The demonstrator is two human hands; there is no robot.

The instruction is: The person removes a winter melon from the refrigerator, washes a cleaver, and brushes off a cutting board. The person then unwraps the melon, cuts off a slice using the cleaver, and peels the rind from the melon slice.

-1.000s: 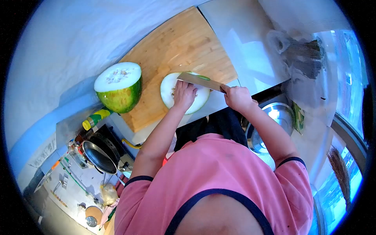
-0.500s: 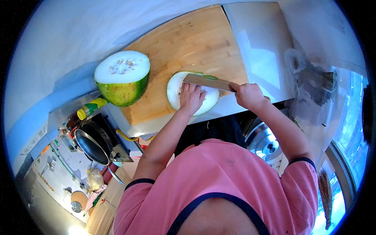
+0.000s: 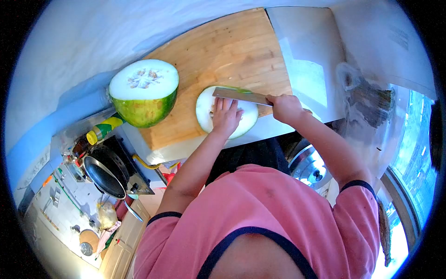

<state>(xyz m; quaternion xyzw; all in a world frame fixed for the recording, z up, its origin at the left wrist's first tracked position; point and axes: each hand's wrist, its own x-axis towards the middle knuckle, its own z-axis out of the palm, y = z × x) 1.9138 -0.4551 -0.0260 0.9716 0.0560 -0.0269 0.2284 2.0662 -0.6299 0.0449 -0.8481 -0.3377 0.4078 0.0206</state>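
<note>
sliding slightly toward the left side of the view since the earlier frame, the right hand (image 3: 286, 109) and the broad, flat metal knife (image 3: 244, 96) have come a bit further across the round slice of white-fleshed, green-rinded melon (image 3: 248, 115), and the blade lies at a flatter slant. the two hands are apart. the right one is closed around the knife's handle, just off the slice's right edge. the left hand (image 3: 226, 117) is open, laid palm down on the slice with its fingers reaching up to the blade; whether the fingertips touch the metal i cannot tell. the blade runs across the upper part of the slice, near the rind, and a narrow green strip (image 3: 242, 91) shows along its far side.

the slice lies flat at the near edge of the large, light-brown wooden board (image 3: 223, 56), partly over the pale strip of the white desk (image 3: 304, 35) in front. to the left, well apart from the slice, the big green melon piece (image 3: 146, 111) stands with its white cut face and seeds up, at the board's left edge. beside it lies a yellow-and-green bottle (image 3: 106, 129), its yellow cap pointing away from the melon piece. lower left is a dark frying pan (image 3: 103, 178); below the right forearm, a round, shiny metal lid (image 3: 307, 166) is partly hidden.
</note>
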